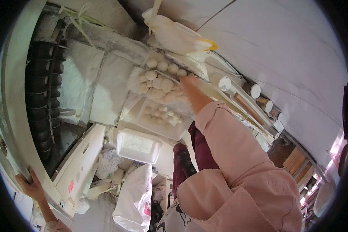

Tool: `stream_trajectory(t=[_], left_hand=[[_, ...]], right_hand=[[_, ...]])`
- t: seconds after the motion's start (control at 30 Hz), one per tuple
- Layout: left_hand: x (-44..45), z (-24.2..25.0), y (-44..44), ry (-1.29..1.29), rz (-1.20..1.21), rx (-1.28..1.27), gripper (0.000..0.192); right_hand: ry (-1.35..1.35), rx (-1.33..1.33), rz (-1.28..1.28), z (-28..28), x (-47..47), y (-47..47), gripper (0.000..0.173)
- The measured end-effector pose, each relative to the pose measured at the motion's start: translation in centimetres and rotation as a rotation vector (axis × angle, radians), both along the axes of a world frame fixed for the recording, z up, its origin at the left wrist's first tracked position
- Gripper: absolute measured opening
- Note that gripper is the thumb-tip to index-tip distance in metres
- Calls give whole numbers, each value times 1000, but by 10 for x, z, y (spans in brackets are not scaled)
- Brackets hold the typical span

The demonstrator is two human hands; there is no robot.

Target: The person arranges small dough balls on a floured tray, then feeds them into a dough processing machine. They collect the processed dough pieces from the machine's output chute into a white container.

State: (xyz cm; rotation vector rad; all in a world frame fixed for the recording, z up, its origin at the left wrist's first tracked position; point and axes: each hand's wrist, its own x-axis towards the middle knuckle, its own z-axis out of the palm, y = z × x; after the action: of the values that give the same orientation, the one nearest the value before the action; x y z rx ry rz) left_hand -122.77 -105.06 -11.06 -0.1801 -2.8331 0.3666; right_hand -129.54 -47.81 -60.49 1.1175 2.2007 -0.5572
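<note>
My right hand (188, 79) reaches to the right end of a row of round dough balls (162, 66) on the floury counter. Its fingers are at the last ball of the row, and the hand partly hides that ball; whether it grips it I cannot tell. More dough balls (157, 83) lie heaped just below the row, beside a plastic sheet. My left hand (30, 184) is far off at the lower left, its fingers around the edge of a pale panel (17, 139). A lower tub (174, 132) holds smaller dough pieces (159, 114).
A white rectangular tub (139, 145) with white contents sits below. Dark stacked rounded forms (39, 98) stand at the left. A white plastic jug (174, 34) lies at the back; lidded jars (254, 90) line the wall at the right. A white sack (134, 200) stands near my legs.
</note>
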Motion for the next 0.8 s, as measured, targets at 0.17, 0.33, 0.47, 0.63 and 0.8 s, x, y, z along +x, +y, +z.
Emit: stream_trajectory(t=[0.17, 0.33, 0.47, 0.63, 0.8], left_hand=[[1, 3, -1, -30, -16, 41, 29], [-1, 4, 9, 17, -45, 45, 28], [-3, -3, 3, 51, -2, 76, 27], [7, 4, -11, 8, -8, -29, 27], [4, 7, -1, -23, -79, -16, 27]], right_hand=[[345, -439, -14, 34, 32, 29, 58], [268, -850, 246, 96, 45, 39, 58], [393, -357, 51, -5, -5, -1, 58], [359, -190, -203, -14, -30, -43, 47], [588, -670, -543, 41, -19, -35, 34]])
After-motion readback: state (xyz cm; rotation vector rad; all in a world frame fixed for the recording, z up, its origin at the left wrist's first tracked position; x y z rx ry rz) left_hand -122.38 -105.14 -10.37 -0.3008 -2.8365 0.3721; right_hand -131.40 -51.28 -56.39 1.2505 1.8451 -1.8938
